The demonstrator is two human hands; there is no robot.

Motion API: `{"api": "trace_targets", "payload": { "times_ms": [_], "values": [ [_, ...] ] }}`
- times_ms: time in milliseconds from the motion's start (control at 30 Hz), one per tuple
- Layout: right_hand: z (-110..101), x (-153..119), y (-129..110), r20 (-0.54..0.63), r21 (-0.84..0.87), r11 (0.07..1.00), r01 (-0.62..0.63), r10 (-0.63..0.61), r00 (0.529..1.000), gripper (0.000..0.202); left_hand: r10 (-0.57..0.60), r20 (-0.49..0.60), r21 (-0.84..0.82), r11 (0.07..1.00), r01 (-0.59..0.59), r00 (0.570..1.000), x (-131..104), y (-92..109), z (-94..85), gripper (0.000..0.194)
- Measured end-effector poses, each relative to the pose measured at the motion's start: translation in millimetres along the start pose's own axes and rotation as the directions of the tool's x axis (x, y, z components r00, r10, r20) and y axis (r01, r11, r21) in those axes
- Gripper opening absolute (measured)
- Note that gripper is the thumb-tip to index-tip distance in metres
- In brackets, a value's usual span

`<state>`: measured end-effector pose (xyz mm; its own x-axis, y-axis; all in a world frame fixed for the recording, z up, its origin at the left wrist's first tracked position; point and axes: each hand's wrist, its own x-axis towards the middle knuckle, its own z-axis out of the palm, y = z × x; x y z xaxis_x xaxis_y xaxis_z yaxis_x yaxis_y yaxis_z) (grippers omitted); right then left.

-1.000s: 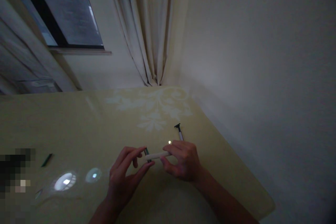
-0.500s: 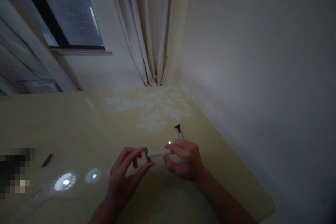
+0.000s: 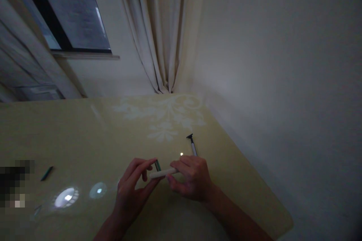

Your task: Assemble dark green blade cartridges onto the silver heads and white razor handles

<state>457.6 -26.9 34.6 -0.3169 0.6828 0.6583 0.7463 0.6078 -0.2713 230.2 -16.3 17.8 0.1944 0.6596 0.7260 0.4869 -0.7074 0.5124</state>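
My left hand (image 3: pixel 135 188) pinches a small dark-and-green razor cartridge (image 3: pixel 157 165) upright between its thumb and fingertips. In the fingers of my right hand (image 3: pixel 190 177) is a pale, slim stick (image 3: pixel 162 173), its round tip pointing left. That stick crosses in front of the cartridge's lower end, close to my left thumb; whether they touch I cannot tell. Its right end is hidden in my right hand. Just beyond the right hand lies a razor (image 3: pixel 192 144) with a black head and a grey handle.
Both hands are over a glossy yellowish table (image 3: pixel 127 135) with a pale floral pattern. A small dark green piece (image 3: pixel 46 173) lies at the left, near a blurred-out dark patch. Walls and a curtain (image 3: pixel 161 37) border the far and right sides.
My right hand has moved left and slightly down, bringing the stick's tip from beside the cartridge to across its lower end. My left hand keeps its pinch.
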Motion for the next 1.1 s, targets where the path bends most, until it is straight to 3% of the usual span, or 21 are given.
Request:
{"api": "trace_targets", "payload": {
  "times_ms": [167,267,467,600,733,900,1100],
  "values": [
    [0.5,-0.2,0.4,-0.015,0.005,0.998,-0.069,0.069,0.997,0.039,-0.027,0.001,-0.002,1.000,0.027,1.000,-1.1,0.1,0.4,0.034],
    [1.4,-0.4,-0.4,0.028,-0.025,0.999,-0.032,0.033,0.999,0.041,-0.035,0.020,0.001,0.999,0.035,0.999,-1.9,-0.5,0.6,0.031],
    [1.0,0.9,0.4,-0.023,-0.035,0.996,-0.086,0.085,0.996,0.043,-0.033,0.004,-0.016,0.999,0.033,0.999,-2.4,-1.0,1.6,0.034],
    [1.3,0.7,1.8,0.000,-0.044,0.998,-0.034,0.034,0.999,0.044,-0.055,0.014,-0.021,0.998,0.055,0.998,-2.2,-1.1,3.1,0.031],
    [1.3,0.3,3.8,-0.030,-0.057,0.994,-0.089,0.087,0.996,0.043,-0.053,-0.011,-0.028,0.998,0.053,0.999,-1.1,-0.8,3.6,0.033],
    [1.5,0.4,2.9,-0.008,-0.050,0.998,-0.048,0.048,0.999,0.044,-0.031,-0.010,-0.027,0.999,0.031,0.999,0.2,-1.1,2.5,0.034],
    [0.9,0.5,3.4,-0.006,-0.067,0.993,-0.096,0.096,0.995,0.040,-0.061,-0.008,-0.042,0.997,0.060,0.998,-1.6,-0.9,2.6,0.033]
  ]
}}
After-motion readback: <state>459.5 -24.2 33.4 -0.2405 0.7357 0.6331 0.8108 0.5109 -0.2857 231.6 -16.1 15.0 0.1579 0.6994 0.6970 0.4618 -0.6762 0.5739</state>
